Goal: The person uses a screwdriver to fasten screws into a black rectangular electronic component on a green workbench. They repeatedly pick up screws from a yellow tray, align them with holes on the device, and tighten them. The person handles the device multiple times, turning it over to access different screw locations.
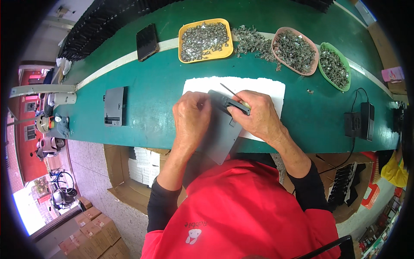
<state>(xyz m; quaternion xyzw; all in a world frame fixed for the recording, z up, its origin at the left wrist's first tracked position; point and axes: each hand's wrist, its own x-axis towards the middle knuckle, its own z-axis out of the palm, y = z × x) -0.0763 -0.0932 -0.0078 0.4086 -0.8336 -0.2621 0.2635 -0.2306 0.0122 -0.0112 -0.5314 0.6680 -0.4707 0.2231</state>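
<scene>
A flat grey plastic casing (pixel 221 137) is tilted between my hands, with a slotted recess near its upper end. My right hand (pixel 261 114) is closed, its thumb pressing on the casing beside the recess. The same hand grips a slim tool (pixel 229 90) whose thin dark shaft points up and left; its grip is mostly covered by my fingers. At the casing's upper left edge, my left hand (pixel 189 116) is closed with fingers pinched; what they hold is hidden. Beneath lies a white foam sheet (pixel 276 93).
Small metal clips fill a yellow tray (pixel 228 51), a pink tray (pixel 311 69) and a green tray (pixel 343 86), with a loose clip pile (pixel 254 42) between. Another grey casing (pixel 114 106), a phone (pixel 147 42) and a black corded device (pixel 366 121) rest on the green table (pixel 159 90).
</scene>
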